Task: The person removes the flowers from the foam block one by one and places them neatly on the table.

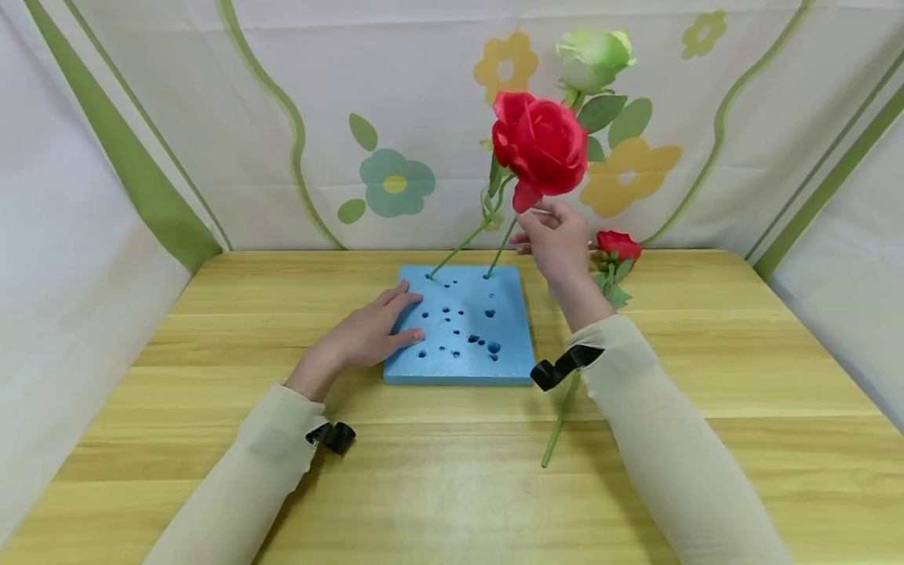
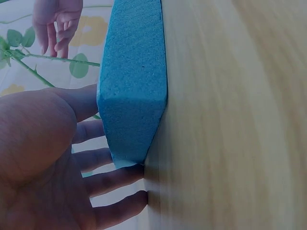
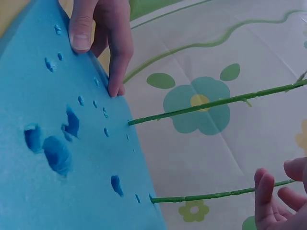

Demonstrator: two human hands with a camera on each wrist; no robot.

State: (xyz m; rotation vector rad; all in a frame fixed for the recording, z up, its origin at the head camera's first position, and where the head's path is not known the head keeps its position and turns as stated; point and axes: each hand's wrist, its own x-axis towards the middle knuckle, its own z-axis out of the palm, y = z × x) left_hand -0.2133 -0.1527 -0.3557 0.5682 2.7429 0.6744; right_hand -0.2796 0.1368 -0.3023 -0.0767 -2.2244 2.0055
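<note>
A blue foam board (image 1: 459, 369) dotted with holes lies on the table, two green stems standing in its far edge. A big red rose (image 1: 540, 145) leans right on the left stem (image 3: 216, 104). The right stem (image 3: 206, 196) runs up toward a pale green rose (image 1: 593, 61), partly behind the red one. My left hand (image 1: 374, 326) rests on the board's left side, fingers spread over its edge. My right hand (image 1: 558, 239) is beside the right stem, just below the red bloom, with thumb and fingers loosely bent and apart.
Another red rose (image 1: 618, 246) lies on the wooden table (image 1: 438, 486) to the right, its stem passing under my right forearm. Behind the table hangs a patterned white curtain (image 1: 268, 196), close to the blooms.
</note>
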